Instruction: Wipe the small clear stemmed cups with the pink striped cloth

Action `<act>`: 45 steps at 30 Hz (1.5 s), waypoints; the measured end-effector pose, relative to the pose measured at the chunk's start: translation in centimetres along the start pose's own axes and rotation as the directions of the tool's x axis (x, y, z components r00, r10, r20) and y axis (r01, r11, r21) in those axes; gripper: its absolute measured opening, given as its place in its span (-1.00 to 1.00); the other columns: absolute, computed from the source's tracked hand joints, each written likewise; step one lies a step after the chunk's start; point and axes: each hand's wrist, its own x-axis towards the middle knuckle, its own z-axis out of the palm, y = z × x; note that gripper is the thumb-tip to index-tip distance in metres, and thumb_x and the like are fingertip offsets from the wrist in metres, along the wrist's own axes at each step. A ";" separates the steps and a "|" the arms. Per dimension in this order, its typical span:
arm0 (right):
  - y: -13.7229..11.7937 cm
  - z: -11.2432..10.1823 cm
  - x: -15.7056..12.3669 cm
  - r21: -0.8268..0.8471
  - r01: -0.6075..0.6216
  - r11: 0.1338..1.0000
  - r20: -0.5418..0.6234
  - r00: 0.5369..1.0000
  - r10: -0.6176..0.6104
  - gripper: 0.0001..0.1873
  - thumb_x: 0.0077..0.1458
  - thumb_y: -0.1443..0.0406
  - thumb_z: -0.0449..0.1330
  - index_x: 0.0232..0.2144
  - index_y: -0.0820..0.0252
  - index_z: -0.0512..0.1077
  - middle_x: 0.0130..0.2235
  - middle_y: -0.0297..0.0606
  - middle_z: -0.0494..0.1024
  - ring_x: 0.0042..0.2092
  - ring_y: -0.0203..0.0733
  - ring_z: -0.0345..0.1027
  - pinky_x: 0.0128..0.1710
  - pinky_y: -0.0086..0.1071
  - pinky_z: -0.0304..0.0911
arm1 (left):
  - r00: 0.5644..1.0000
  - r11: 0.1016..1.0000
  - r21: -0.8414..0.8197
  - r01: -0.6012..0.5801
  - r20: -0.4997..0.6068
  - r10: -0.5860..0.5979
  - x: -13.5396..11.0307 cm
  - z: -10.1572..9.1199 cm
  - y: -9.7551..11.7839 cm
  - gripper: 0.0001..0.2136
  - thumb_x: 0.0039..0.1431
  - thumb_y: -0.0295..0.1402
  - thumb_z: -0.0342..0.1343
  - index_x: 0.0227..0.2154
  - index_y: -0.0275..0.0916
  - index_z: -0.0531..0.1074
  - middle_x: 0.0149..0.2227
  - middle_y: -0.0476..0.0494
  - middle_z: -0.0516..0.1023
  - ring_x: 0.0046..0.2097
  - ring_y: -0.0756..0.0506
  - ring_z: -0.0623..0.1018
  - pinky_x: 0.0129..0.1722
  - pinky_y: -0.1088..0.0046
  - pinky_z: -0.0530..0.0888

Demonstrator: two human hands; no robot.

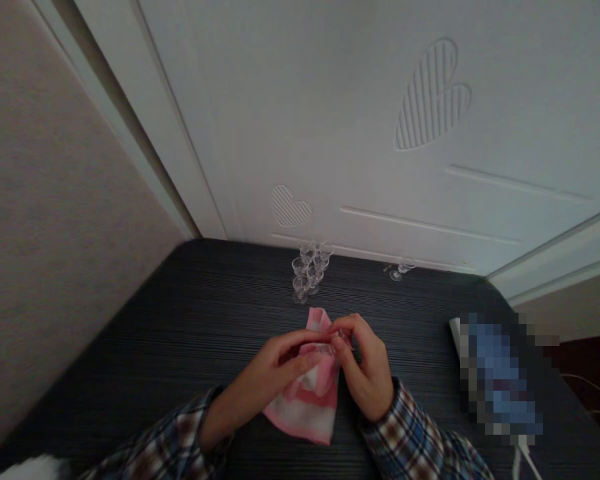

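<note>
Cloth, pink and white: I am seeing it held over the dark bench, near its middle, with left hand and right hand both pinching its top. Clear glasses are standing clustered behind; one glass is lying apart.

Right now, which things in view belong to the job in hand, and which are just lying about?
In use: pink and white cloth, pinched by left hand and right hand; probably the cluster of small clear glasses behind it.
Lying about: lone glass on its side, white cable.
</note>
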 end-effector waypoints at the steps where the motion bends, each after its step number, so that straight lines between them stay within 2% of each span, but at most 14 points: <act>1: 0.0 0.0 0.0 0.000 -0.004 1.000 -0.011 1.000 0.004 -0.86 0.34 0.30 0.07 -0.25 0.14 0.43 -0.39 -0.33 0.42 -0.35 -0.20 0.31 -0.36 -0.34 0.23 | 1.000 1.000 0.012 0.009 0.004 -0.009 0.0 0.0 -0.1 -0.75 0.26 -0.25 0.19 -0.07 -0.19 0.63 -0.04 -0.18 0.71 0.00 -0.20 0.64 0.03 0.30 0.54; 4: 0.0 0.0 0.0 -0.002 -0.005 1.000 -0.026 1.000 0.005 -0.86 0.34 0.30 0.06 -0.24 0.14 0.42 -0.39 -0.34 0.40 -0.35 -0.22 0.31 -0.35 -0.36 0.23 | 1.000 0.998 0.052 0.021 -0.005 -0.021 -0.2 0.2 -0.3 -0.75 0.32 -0.22 0.12 -0.09 -0.17 0.63 -0.10 -0.15 0.71 -0.04 -0.18 0.64 0.00 0.32 0.55; 7: 0.0 0.1 0.0 -0.003 0.006 1.000 -0.021 1.000 -0.006 -0.87 0.34 0.30 0.05 -0.22 0.13 0.41 -0.38 -0.33 0.41 -0.34 -0.20 0.32 -0.33 -0.34 0.25 | 0.999 0.995 0.102 0.010 -0.053 -0.004 -0.6 0.4 -0.1 -0.71 0.40 -0.20 0.00 -0.08 -0.16 0.59 -0.08 -0.13 0.68 -0.02 -0.15 0.61 0.08 0.32 0.49; 11: -0.1 0.3 -0.2 -0.011 0.034 0.999 0.003 0.999 -0.034 -0.88 0.31 0.27 0.08 -0.18 0.12 0.41 -0.35 -0.29 0.44 -0.32 -0.16 0.34 -0.32 -0.30 0.26 | 0.994 0.984 0.177 -0.009 -0.106 0.028 -0.8 0.2 0.5 -0.66 0.44 -0.20 -0.11 -0.20 -0.18 0.57 -0.20 -0.13 0.66 -0.11 -0.15 0.60 0.07 0.30 0.47; 13: -0.1 0.3 -0.2 -0.015 0.047 0.999 0.014 0.999 -0.046 -0.87 0.29 0.24 0.10 -0.16 0.12 0.41 -0.35 -0.29 0.44 -0.32 -0.15 0.34 -0.33 -0.29 0.26 | 0.991 0.978 0.209 -0.019 -0.122 0.045 -0.8 0.0 0.7 -0.65 0.44 -0.20 -0.13 -0.26 -0.18 0.55 -0.26 -0.12 0.65 -0.17 -0.16 0.60 0.02 0.29 0.49; 16: -0.1 0.2 -0.3 -0.015 0.054 0.998 0.010 0.999 -0.053 -0.84 0.27 0.21 0.13 -0.14 0.12 0.39 -0.36 -0.30 0.44 -0.33 -0.15 0.35 -0.32 -0.28 0.29 | 0.988 0.970 0.243 -0.031 -0.139 0.066 -0.8 -0.1 0.9 -0.66 0.41 -0.19 -0.11 -0.29 -0.17 0.54 -0.28 -0.13 0.65 -0.16 -0.18 0.59 -0.03 0.30 0.50; 23: -0.1 -0.1 -0.2 -0.028 0.057 0.998 -0.010 0.998 -0.057 -0.90 0.24 0.27 0.17 -0.18 0.10 0.38 -0.38 -0.31 0.46 -0.35 -0.17 0.38 -0.33 -0.29 0.31 | 0.991 0.964 0.261 -0.045 -0.113 0.077 -1.0 -0.1 1.2 -0.61 0.44 -0.17 -0.16 -0.26 -0.17 0.57 -0.31 -0.11 0.64 -0.18 -0.17 0.60 -0.13 0.35 0.52; 25: -0.1 -0.1 -0.1 -0.037 0.055 0.998 -0.017 0.998 -0.056 -0.90 0.24 0.29 0.17 -0.17 0.11 0.38 -0.38 -0.31 0.47 -0.35 -0.17 0.38 -0.33 -0.28 0.32 | 0.992 0.961 0.272 -0.048 -0.096 0.077 -1.1 -0.2 1.2 -0.65 0.42 -0.15 -0.10 -0.25 -0.17 0.56 -0.30 -0.11 0.63 -0.19 -0.17 0.58 -0.14 0.35 0.51; 28: -0.2 -0.1 -0.1 -0.046 0.064 0.997 -0.025 0.998 -0.066 -0.90 0.24 0.30 0.16 -0.17 0.11 0.38 -0.37 -0.31 0.47 -0.35 -0.17 0.38 -0.33 -0.28 0.32 | 0.995 0.955 0.295 -0.042 -0.072 0.066 -1.1 -0.2 1.2 -0.78 0.32 -0.17 0.08 -0.24 -0.19 0.52 -0.30 -0.07 0.62 -0.21 -0.15 0.56 -0.18 0.38 0.47; 30: -0.2 0.0 -0.2 -0.051 0.077 0.996 -0.029 0.996 -0.079 -0.90 0.24 0.30 0.15 -0.17 0.10 0.38 -0.38 -0.31 0.48 -0.36 -0.16 0.38 -0.31 -0.27 0.32 | 0.996 0.952 0.305 -0.037 -0.067 0.060 -1.0 -0.2 1.2 -0.82 0.31 -0.21 0.11 -0.24 -0.19 0.51 -0.30 -0.06 0.60 -0.21 -0.15 0.56 -0.19 0.39 0.45; 38: -0.1 -0.1 -0.2 -0.030 0.153 0.988 0.000 0.988 -0.153 -0.91 0.31 0.24 0.09 -0.17 0.07 0.37 -0.32 -0.29 0.52 -0.31 -0.14 0.38 -0.24 -0.23 0.29 | 0.996 0.950 0.307 -0.063 -0.041 0.079 -0.8 -0.4 1.0 -0.75 0.38 -0.20 0.00 -0.17 -0.19 0.54 -0.16 -0.14 0.62 -0.11 -0.17 0.57 -0.07 0.35 0.45; 41: 0.1 -0.3 -0.1 -0.016 0.138 0.990 0.015 0.990 -0.138 -0.87 0.32 0.19 0.10 -0.15 0.08 0.37 -0.30 -0.30 0.52 -0.30 -0.15 0.38 -0.23 -0.24 0.29 | 0.995 0.942 0.330 -0.064 -0.053 0.086 -0.8 -0.3 0.9 -0.75 0.39 -0.23 -0.03 -0.13 -0.17 0.54 -0.11 -0.16 0.61 -0.03 -0.19 0.55 0.03 0.30 0.43; 45: 0.0 -0.3 0.0 0.003 0.088 0.996 0.035 0.995 -0.088 -0.85 0.36 0.19 0.06 -0.14 0.10 0.37 -0.36 -0.33 0.46 -0.34 -0.17 0.36 -0.31 -0.29 0.28 | 0.993 0.922 0.381 -0.072 -0.062 0.103 -1.1 -0.2 1.2 -0.81 0.36 -0.28 0.04 -0.12 -0.14 0.52 -0.08 -0.15 0.59 0.06 -0.23 0.50 0.14 0.24 0.34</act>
